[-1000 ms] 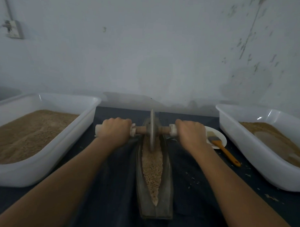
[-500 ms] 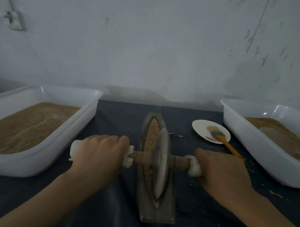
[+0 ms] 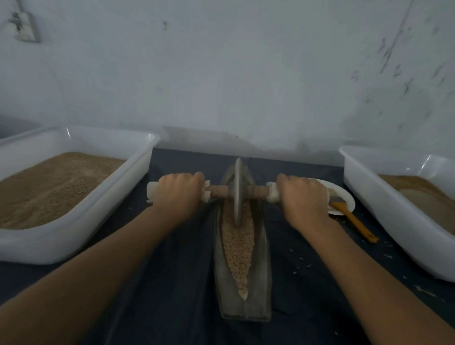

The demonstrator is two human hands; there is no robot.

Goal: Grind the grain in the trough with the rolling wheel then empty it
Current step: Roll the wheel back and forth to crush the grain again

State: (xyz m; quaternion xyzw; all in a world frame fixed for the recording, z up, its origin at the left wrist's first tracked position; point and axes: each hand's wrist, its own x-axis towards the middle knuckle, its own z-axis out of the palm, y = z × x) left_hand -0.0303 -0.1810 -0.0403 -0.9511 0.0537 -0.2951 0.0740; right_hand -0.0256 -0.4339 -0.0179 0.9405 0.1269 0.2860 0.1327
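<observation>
A boat-shaped grey trough [image 3: 261, 284] lies lengthwise on the dark table, with tan grain [image 3: 238, 247] along its groove. The grey rolling wheel [image 3: 237, 190] stands upright in the trough's far end, on a wooden axle with white-wrapped ends. My left hand [image 3: 178, 194] grips the left end of the axle. My right hand [image 3: 301, 198] grips the right end. Both arms are stretched forward.
A white tub [image 3: 72, 234] of tan grain stands at the left. Another white tub [image 3: 389, 222] with brown meal stands at the right. A small white plate [image 3: 345, 199] with an orange-handled brush [image 3: 353, 223] lies beside my right hand. Behind is a wall.
Over the last second the wheel rolled from the far end toward me to the trough's near part, then back out to the far end, both hands keeping their grip.
</observation>
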